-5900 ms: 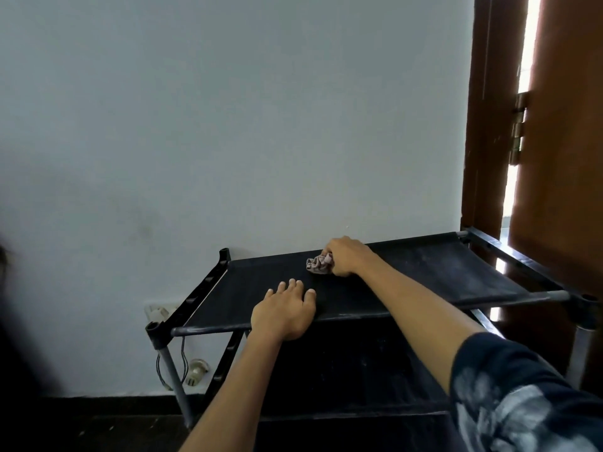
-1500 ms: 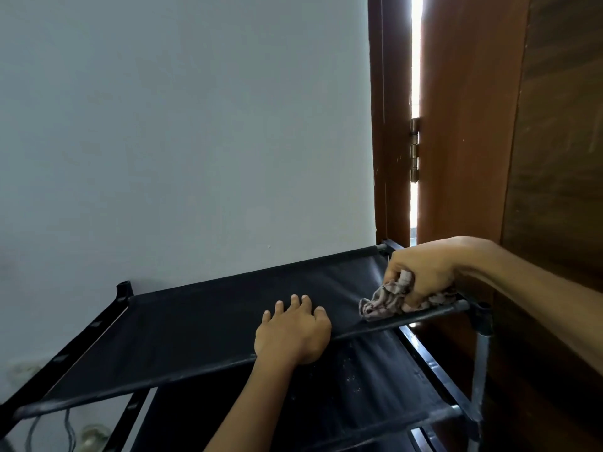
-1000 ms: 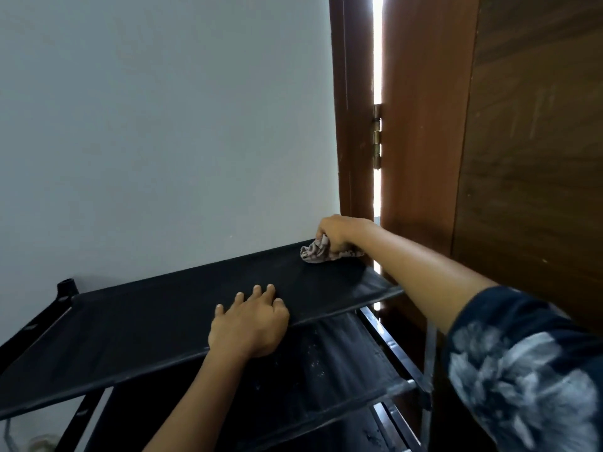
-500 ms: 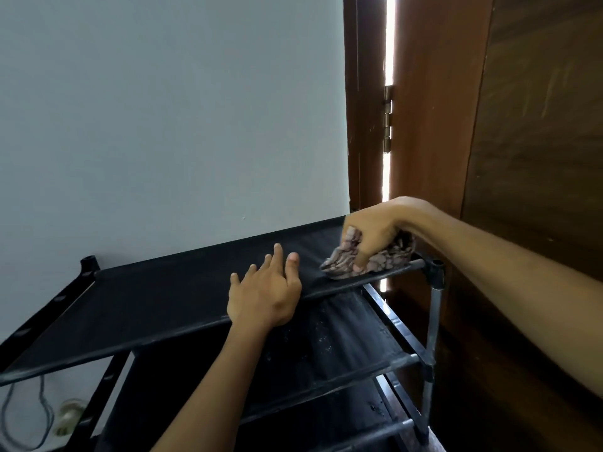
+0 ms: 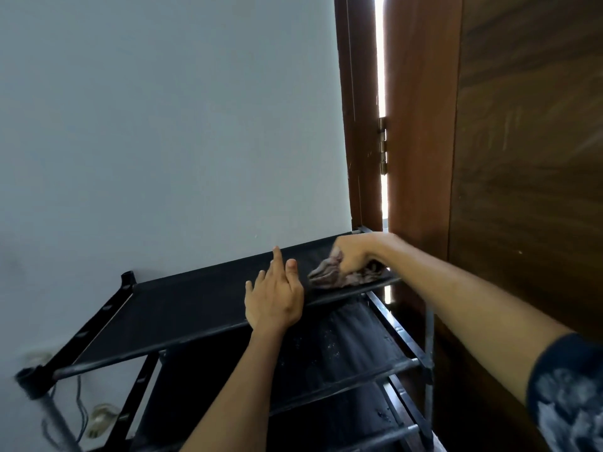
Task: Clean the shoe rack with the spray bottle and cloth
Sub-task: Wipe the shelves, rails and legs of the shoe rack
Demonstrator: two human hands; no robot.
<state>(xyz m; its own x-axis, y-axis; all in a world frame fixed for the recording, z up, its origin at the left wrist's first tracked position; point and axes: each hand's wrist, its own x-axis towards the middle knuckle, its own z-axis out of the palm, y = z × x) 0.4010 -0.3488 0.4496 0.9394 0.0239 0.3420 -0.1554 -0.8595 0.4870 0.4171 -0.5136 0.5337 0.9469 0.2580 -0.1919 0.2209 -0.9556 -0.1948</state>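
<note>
The black shoe rack (image 5: pixel 182 308) stands against the white wall, its fabric top shelf tilted towards me, with lower shelves below. My right hand (image 5: pixel 354 256) grips a crumpled patterned cloth (image 5: pixel 329 275) and presses it on the right end of the top shelf. My left hand (image 5: pixel 274 298) rests on the shelf's front edge just left of the cloth, with straight fingers lifted. No spray bottle is in view.
A brown wooden door (image 5: pixel 522 158) and its frame (image 5: pixel 355 125) stand close to the rack's right side. Cables and a plug (image 5: pixel 98 415) lie on the floor by the wall at the lower left. White specks dot the second shelf (image 5: pixel 326 344).
My right hand has slid the cloth a little back and left on the shelf's right end. My left hand has kept its place, fingers lifting more.
</note>
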